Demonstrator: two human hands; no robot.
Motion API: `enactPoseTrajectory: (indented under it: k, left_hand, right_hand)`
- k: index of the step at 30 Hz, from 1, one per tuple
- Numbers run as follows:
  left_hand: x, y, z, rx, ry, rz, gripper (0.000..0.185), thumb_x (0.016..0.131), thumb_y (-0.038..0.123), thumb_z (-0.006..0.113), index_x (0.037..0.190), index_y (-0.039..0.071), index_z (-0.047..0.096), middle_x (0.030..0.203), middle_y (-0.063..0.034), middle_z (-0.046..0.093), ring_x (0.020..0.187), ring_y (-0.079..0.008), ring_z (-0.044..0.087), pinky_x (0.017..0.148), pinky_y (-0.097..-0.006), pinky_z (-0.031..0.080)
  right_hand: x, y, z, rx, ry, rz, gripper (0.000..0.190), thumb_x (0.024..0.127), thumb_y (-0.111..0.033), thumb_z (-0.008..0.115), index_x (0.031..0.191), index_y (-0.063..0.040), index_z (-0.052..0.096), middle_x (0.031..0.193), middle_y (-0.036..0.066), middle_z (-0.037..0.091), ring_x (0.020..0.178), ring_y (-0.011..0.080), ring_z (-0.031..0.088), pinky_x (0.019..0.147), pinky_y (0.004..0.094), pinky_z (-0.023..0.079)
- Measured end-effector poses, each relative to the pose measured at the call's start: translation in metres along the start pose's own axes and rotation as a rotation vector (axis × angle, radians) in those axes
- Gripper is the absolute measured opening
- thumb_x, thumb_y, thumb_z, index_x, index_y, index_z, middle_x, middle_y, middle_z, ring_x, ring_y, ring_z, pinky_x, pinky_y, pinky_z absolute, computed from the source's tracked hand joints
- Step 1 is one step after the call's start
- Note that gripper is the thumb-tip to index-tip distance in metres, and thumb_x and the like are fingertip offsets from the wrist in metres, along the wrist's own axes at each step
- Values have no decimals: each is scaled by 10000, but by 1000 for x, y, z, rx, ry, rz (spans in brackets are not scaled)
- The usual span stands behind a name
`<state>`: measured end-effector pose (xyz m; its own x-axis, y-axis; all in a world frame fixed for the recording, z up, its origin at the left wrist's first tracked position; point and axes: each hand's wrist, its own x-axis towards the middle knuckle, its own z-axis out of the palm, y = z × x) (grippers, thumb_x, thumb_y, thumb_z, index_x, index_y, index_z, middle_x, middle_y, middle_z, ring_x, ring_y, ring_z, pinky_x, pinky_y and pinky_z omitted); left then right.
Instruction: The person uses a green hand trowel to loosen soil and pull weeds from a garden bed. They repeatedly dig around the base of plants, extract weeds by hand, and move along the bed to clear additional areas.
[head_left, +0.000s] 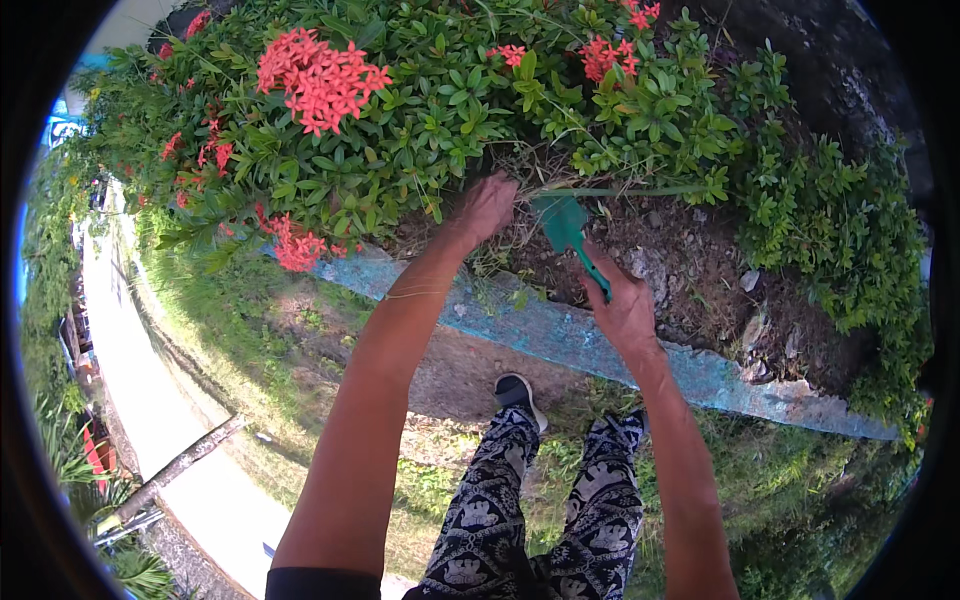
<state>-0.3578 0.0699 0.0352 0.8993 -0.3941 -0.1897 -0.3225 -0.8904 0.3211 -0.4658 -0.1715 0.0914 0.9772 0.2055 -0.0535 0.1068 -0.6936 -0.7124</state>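
Note:
My right hand (625, 300) grips the handle of a green hand trowel (562, 223). The trowel's blade points up and to the left, into dry grass and weeds (541, 172) at the foot of a flowering shrub (442, 97). Just left of the blade, my left hand (490, 204) is closed at the edge of those weeds, its fingertips partly hidden; it seems to hold some stems, though which ones I cannot make out. Bare stony soil (675, 247) lies right of the trowel.
A low concrete kerb (555, 330) with worn blue paint runs between the bed and my feet. Red flower clusters (322, 81) stand out on the shrub. Loose stones (750, 280) lie in the soil. At left, a bright paved path (127, 315) borders grass (247, 330).

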Motion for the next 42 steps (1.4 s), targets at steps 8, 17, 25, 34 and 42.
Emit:
enactPoseTrajectory:
  k: [8,17,25,34,42]
  left_hand:
    - [-17,0,7,68,194,-173,168,676,47,628,815,-8,551,914,-219,537,789,-389,560,672,-461,472]
    - [-9,-76,49,621,300,18,124,790,110,547,900,54,554,821,-108,499,815,-280,530,753,-412,446]
    - [-41,10,-9,16,-58,74,145,702,100,613,809,25,550,885,-169,540,848,-331,561,736,-454,473]
    - [-44,46,-26,-208,129,20,185,739,149,661,827,3,586,898,-155,590,753,-279,606,685,-404,495]
    - [-8,74,-106,-748,394,-220,362,785,331,699,807,-17,602,718,-166,627,659,-302,573,672,-393,462]
  right_hand:
    - [18,9,8,330,65,124,381,815,-53,609,1194,-63,576,1011,167,650,853,245,637,753,333,494]
    - [-9,-10,13,446,-5,226,384,845,-58,588,1227,-52,548,956,86,653,805,146,599,723,280,471]
    - [-5,-10,2,545,-78,339,392,833,-31,586,1222,-35,548,1134,160,617,993,223,623,805,306,488]
    - [-48,10,-16,404,76,235,380,837,-32,576,1217,-27,562,830,21,594,653,68,494,592,219,410]
    - [-61,-3,-53,442,38,355,408,819,-40,595,1225,-28,557,806,22,575,635,68,457,558,236,388]
